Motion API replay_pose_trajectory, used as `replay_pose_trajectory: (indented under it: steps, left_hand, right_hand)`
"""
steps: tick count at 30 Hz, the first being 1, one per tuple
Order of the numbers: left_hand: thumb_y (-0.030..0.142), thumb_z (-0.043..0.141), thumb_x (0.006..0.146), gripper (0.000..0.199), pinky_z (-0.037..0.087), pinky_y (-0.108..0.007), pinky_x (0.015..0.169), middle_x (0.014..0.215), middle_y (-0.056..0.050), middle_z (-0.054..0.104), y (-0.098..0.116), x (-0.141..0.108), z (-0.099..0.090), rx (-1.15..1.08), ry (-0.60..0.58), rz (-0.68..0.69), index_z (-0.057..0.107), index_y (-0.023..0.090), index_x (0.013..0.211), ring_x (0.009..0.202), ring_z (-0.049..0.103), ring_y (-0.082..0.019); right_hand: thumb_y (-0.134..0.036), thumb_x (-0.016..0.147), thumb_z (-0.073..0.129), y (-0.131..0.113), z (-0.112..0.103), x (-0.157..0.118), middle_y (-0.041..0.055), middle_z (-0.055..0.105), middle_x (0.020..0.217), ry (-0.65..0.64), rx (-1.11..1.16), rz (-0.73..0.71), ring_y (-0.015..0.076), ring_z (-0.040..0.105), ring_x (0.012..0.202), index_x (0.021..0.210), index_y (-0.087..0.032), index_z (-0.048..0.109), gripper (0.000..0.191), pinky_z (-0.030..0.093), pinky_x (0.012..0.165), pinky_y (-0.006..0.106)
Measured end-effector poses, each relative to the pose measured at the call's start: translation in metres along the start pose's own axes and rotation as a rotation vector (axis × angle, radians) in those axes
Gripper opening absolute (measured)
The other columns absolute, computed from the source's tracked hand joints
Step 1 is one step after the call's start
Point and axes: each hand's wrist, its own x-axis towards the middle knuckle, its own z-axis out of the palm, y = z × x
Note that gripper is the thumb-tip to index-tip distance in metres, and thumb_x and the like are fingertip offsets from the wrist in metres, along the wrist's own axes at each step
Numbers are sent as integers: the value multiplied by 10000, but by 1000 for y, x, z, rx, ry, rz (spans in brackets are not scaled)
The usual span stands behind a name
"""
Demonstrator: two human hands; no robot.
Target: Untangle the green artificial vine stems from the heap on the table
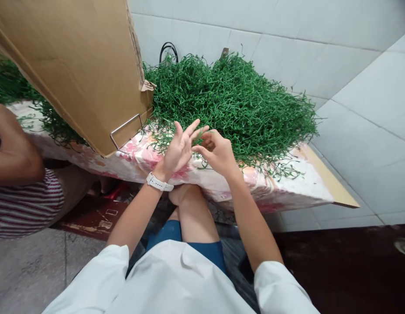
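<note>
A large heap of thin, curly green sprigs (235, 100) lies on the table against the wall. At its front edge my left hand (181, 148) is open, palm turned up and fingers spread, with a white watch (159, 182) on the wrist. Just to the right, my right hand (218, 152) is curled with thumb and fingers drawn together, close to the left fingertips. Between the two hands a bit of green sprig (199, 138) shows at the right fingers; its exact grip is partly hidden. Loose sprigs (163, 140) lie scattered behind my left hand.
A tall cardboard box (81, 65) with a metal wire handle (125, 131) stands at the left. Beyond it are more green sprigs (12, 83) and another person's arm (15, 148). The table has a floral cloth (307, 174). A black cable loop (169, 46) rests by the tiled wall.
</note>
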Motion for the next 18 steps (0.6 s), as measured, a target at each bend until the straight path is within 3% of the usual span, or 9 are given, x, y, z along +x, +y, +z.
replay_pose_trajectory:
  steps: [2, 5, 8, 10, 13, 18]
  left_hand:
    - [839, 117, 948, 890, 564, -386, 940, 1251, -145, 706, -7, -3, 0, 42, -56, -10, 582, 263, 1441, 1210, 687, -276]
    - [785, 315, 985, 755, 523, -395, 1047, 1271, -135, 707, -17, -6, -9, 254, -41, 65, 551, 248, 1461, 1266, 658, -267]
    - [604, 552, 996, 637, 507, -423, 1055, 1236, -148, 729, -24, -9, -23, 615, -62, 129, 530, 186, 1475, 1197, 681, -282]
    - [441, 616, 988, 539, 497, -447, 1063, 1226, -153, 740, -29, -11, -28, 816, -91, 187, 562, 155, 1442, 1174, 688, -294]
    - [272, 609, 972, 398, 529, -401, 1031, 1269, -139, 736, -35, -14, -30, 881, -75, 281, 623, 162, 1355, 1148, 708, -263]
    - [201, 647, 936, 302, 584, -266, 821, 1213, -111, 761, -40, -17, -28, 720, 72, 270, 664, 160, 1235, 976, 772, -188]
  right_hand:
    - [-538, 915, 714, 5, 11, -5, -29, 606, 690, 82, 46, 12, 116, 540, 605, 835, -210, 594, 359, 418, 606, 279]
    - [-585, 936, 659, 10, 17, -6, -46, 506, 595, 143, 129, 66, 102, 444, 542, 705, -213, 536, 454, 360, 558, 276]
    - [-689, 900, 641, 14, 19, -6, -60, 495, 572, 154, 315, 195, 106, 451, 489, 748, -233, 496, 502, 359, 505, 269]
    - [-720, 911, 599, 16, 20, -8, -67, 512, 592, 170, 370, 254, 108, 465, 476, 826, -247, 476, 496, 361, 489, 262]
    - [-638, 978, 559, 16, 22, -17, -41, 578, 710, 214, 166, 212, 109, 492, 553, 944, -238, 508, 404, 373, 556, 264]
    - [-478, 1021, 569, 15, 23, -34, 41, 690, 940, 119, -130, 88, 154, 547, 687, 1200, -207, 512, 330, 423, 708, 313]
